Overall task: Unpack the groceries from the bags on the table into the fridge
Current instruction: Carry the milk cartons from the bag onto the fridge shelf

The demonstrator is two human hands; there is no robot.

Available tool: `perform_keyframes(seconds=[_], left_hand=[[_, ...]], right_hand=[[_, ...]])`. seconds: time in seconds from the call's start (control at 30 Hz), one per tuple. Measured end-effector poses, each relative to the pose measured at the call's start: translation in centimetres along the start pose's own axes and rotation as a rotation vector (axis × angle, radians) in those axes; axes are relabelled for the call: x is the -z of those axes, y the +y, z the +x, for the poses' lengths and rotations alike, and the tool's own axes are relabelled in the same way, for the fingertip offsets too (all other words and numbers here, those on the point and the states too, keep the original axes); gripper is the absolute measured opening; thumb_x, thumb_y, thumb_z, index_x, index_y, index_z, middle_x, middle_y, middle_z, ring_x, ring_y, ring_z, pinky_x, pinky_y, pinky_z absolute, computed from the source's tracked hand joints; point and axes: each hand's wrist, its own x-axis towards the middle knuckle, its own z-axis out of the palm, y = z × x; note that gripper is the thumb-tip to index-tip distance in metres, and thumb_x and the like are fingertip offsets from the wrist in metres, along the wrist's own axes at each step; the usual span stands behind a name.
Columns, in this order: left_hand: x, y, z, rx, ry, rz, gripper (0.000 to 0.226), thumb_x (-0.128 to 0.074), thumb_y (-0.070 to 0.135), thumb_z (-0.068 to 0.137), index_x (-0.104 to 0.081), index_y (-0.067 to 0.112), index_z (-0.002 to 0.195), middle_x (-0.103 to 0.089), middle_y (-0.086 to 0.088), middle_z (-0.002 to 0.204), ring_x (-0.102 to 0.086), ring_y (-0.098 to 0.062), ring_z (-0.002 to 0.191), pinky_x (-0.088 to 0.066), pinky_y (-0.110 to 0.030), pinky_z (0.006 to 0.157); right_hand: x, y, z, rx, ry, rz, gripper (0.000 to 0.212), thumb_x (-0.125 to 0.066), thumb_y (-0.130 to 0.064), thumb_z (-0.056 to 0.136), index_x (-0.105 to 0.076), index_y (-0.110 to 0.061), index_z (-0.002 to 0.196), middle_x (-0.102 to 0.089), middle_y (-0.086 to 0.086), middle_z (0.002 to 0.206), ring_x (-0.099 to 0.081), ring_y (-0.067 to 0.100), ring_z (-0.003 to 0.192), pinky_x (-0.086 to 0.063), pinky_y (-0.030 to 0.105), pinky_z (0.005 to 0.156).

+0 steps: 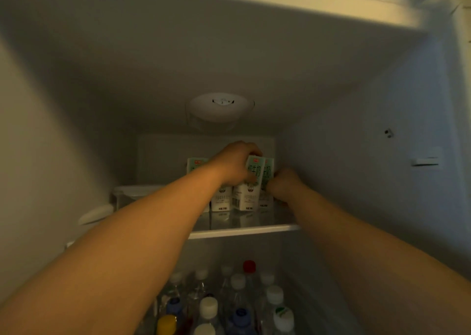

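Milk cartons (221, 199) stand clustered at the back right of the top shelf (242, 231) in the fridge (356, 130). Our left hand (234, 161) grips one tilted carton (253, 174) by its top; our right hand (285, 184) curls against the rightmost carton (268, 171), and we cannot tell whether it grips. We judge cartons stiff, fairly light, crushable: hold the side faces

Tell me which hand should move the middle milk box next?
Probably the left hand: its fingers curl over the top of the green-and-white paper milk carton, while the right hand rests against the rightmost carton.
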Motion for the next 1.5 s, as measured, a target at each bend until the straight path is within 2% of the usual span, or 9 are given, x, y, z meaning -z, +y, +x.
perform_keyframes(seconds=[0.23,0.4,0.53,0.67,0.73,1.0,1.17,1.37,1.5], left_hand=[[-1.2,0.9,1.1,0.012,0.125,-0.164,0.040,-0.082,0.013,0.079,-0.064,0.019,0.113,-0.058,0.001,0.115,-0.062,-0.017,0.103,-0.055,-0.030,0.083],[-0.6,-0.2,0.7,0.078,0.059,0.056,0.039,-0.081,0.028,0.080,-0.055,0.020,0.108,-0.062,0.000,0.112,-0.060,-0.020,0.097,-0.053,-0.037,0.080],[0.1,-1.0,0.0,0.159,-0.001,0.271,0.054,-0.081,0.044,0.076,-0.048,0.025,0.114,-0.061,0.002,0.117,-0.059,-0.023,0.103,-0.046,-0.039,0.088],[-0.8,-0.9,-0.4,0.214,-0.143,0.487,0.103,-0.088,0.052,0.063,-0.030,0.023,0.143,-0.044,-0.004,0.144,-0.043,-0.031,0.130,-0.035,-0.052,0.108],[-1.3,-0.6,-0.4,0.245,-0.158,0.559,0.112,-0.088,0.053,0.063,-0.023,0.021,0.148,-0.039,-0.007,0.150,-0.038,-0.034,0.135,-0.030,-0.054,0.112],[-2.1,0.1,-2.0,0.252,-0.076,0.648,0.114,-0.082,0.049,0.074,-0.011,0.019,0.158,-0.023,-0.008,0.161,-0.021,-0.033,0.148,-0.012,-0.057,0.121],[-1.1,0.4,-5.3,0.295,0.026,0.578,0.102,-0.066,0.060,0.082,-0.011,0.022,0.159,-0.004,-0.007,0.168,0.001,-0.033,0.153,0.000,-0.059,0.122],[0.4,1.7,-10.8,0.425,0.181,0.445,0.079,-0.050,0.063,0.091,-0.025,0.025,0.156,-0.015,-0.009,0.165,-0.007,-0.034,0.152,-0.008,-0.058,0.121],[0.9,3.3,-15.1,0.527,0.145,0.408,0.072,-0.039,0.062,0.096,-0.025,0.025,0.156,-0.016,-0.008,0.165,-0.008,-0.033,0.152,-0.010,-0.057,0.121]], right_hand=[[0.8,0.8,0.9,-0.016,0.132,0.066,0.024,-0.063,0.001,0.090,-0.068,0.002,0.113,-0.070,0.020,0.112,-0.069,0.034,0.102,-0.056,0.035,0.076],[-0.4,0.9,1.5,-0.002,-0.002,0.011,0.034,-0.070,-0.002,0.081,-0.067,-0.007,0.114,-0.070,0.014,0.112,-0.069,0.029,0.099,-0.059,0.045,0.085],[-0.8,0.7,1.0,0.006,-0.111,-0.105,0.048,-0.078,-0.002,0.076,-0.064,-0.006,0.122,-0.068,0.013,0.119,-0.067,0.029,0.108,-0.057,0.046,0.091],[-0.8,0.5,0.8,0.028,-0.094,-0.148,0.052,-0.078,-0.002,0.078,-0.060,-0.007,0.126,-0.066,0.012,0.123,-0.064,0.029,0.113,-0.055,0.045,0.094],[-1.0,0.5,0.9,0.035,-0.083,-0.173,0.052,-0.077,-0.003,0.080,-0.057,-0.006,0.127,-0.065,0.012,0.125,-0.063,0.029,0.115,-0.055,0.044,0.096],[-1.6,-0.4,-0.7,-0.016,-0.029,-0.194,0.044,-0.071,-0.014,0.088,-0.057,-0.012,0.129,-0.063,0.009,0.129,-0.062,0.026,0.117,-0.051,0.032,0.088],[-0.8,-1.5,-4.3,-0.003,0.094,-0.250,0.049,-0.068,-0.019,0.088,-0.051,-0.012,0.133,-0.058,0.010,0.132,-0.058,0.029,0.120,-0.052,0.039,0.096],[0.5,-1.5,-10.6,0.177,0.163,-0.437,0.060,-0.050,-0.037,0.094,-0.031,-0.016,0.148,-0.034,0.016,0.151,-0.031,0.038,0.139,-0.029,0.053,0.114],[0.3,-0.6,-14.2,0.260,0.086,-0.482,0.059,-0.028,-0.050,0.101,-0.021,-0.028,0.155,-0.019,0.007,0.162,-0.014,0.035,0.148,-0.008,0.061,0.118]])
